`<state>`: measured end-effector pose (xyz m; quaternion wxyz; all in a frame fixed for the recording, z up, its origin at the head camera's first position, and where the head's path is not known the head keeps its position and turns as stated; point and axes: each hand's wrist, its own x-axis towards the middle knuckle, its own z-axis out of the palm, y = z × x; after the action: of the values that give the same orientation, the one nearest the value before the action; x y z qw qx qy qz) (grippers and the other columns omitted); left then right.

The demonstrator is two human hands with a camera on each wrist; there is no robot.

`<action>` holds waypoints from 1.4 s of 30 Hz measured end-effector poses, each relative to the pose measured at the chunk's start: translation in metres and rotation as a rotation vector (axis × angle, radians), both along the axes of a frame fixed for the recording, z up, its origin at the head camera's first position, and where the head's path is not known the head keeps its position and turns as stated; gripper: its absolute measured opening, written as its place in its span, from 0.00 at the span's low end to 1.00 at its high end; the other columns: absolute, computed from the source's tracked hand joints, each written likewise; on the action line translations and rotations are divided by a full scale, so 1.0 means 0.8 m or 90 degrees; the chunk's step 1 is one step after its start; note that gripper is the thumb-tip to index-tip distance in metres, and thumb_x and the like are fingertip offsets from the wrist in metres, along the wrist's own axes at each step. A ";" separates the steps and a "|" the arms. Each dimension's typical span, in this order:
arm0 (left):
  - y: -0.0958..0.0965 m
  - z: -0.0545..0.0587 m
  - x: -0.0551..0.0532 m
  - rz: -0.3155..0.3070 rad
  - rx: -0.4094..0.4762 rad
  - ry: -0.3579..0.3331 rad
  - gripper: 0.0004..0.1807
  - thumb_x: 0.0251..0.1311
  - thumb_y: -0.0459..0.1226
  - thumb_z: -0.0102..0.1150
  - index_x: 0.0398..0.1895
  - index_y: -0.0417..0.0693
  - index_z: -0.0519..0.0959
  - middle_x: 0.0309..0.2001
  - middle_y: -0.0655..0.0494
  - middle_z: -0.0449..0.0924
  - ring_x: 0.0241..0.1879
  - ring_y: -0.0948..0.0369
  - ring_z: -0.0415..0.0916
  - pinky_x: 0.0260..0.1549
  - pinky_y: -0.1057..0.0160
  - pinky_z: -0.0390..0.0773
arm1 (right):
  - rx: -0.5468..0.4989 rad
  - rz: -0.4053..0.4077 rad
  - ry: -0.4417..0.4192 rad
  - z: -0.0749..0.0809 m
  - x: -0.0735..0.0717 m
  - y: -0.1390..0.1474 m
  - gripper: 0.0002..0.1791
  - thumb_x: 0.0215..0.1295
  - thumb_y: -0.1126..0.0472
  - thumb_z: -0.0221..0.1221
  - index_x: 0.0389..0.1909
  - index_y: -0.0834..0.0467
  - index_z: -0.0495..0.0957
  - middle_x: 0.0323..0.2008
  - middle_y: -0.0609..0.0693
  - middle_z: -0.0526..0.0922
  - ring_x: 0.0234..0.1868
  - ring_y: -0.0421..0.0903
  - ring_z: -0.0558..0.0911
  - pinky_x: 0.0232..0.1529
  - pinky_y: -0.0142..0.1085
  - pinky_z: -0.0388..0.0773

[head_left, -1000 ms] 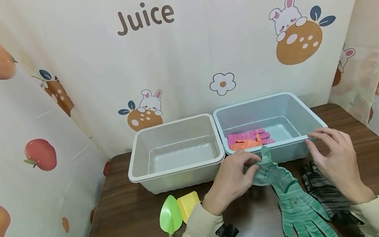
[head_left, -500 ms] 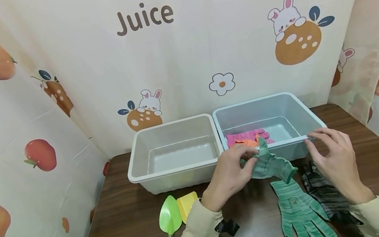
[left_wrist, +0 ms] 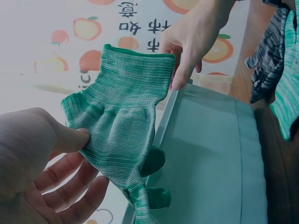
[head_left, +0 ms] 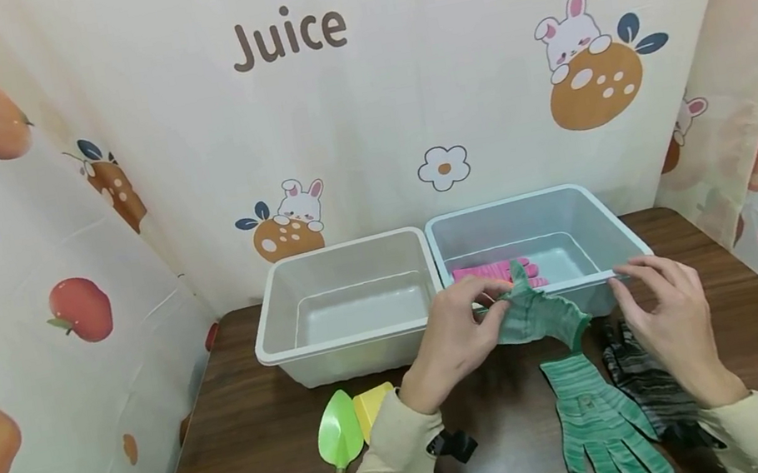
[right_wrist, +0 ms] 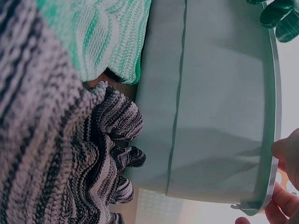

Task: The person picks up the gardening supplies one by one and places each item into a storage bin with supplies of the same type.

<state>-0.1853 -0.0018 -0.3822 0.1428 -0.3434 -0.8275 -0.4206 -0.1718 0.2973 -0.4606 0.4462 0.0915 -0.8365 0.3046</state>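
Note:
My left hand [head_left: 454,341] pinches a green striped knit glove [head_left: 541,316] between thumb and fingers. In the left wrist view the glove [left_wrist: 124,107] hangs with its cuff upward, beside the light blue bin's [left_wrist: 212,140] outer wall. The head view has it overlapping the bin's front rim. At that bin's front right corner, my right hand [head_left: 676,324] grips the rim, thumb outside and fingers over the edge. A matching green glove [head_left: 601,417] lies flat on the table, partly over a black-and-grey knit glove [head_left: 647,375], which is partly hidden below my right hand.
Inside the light blue bin lies a pink glove [head_left: 485,274], with a bit of orange showing by my left fingertips. A grey bin [head_left: 355,342] stands directly to its left. Left of my left forearm are a green trowel [head_left: 339,429] and a yellow tool head [head_left: 373,411].
The held green glove has risen slightly toward the blue bin, and its cuff has come up off the glove on the table. My right hand stays on the rim.

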 end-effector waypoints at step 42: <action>0.000 0.018 -0.033 0.072 0.090 -0.019 0.08 0.69 0.30 0.67 0.49 0.42 0.88 0.44 0.48 0.88 0.41 0.55 0.87 0.42 0.70 0.85 | -0.008 0.002 -0.003 0.002 0.001 -0.003 0.15 0.56 0.74 0.74 0.46 0.67 0.88 0.50 0.68 0.85 0.55 0.69 0.76 0.64 0.49 0.65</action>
<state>-0.2120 -0.0016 -0.3677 0.1775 -0.2785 -0.8161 -0.4742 -0.1707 0.2951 -0.4586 0.4440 0.0894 -0.8356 0.3108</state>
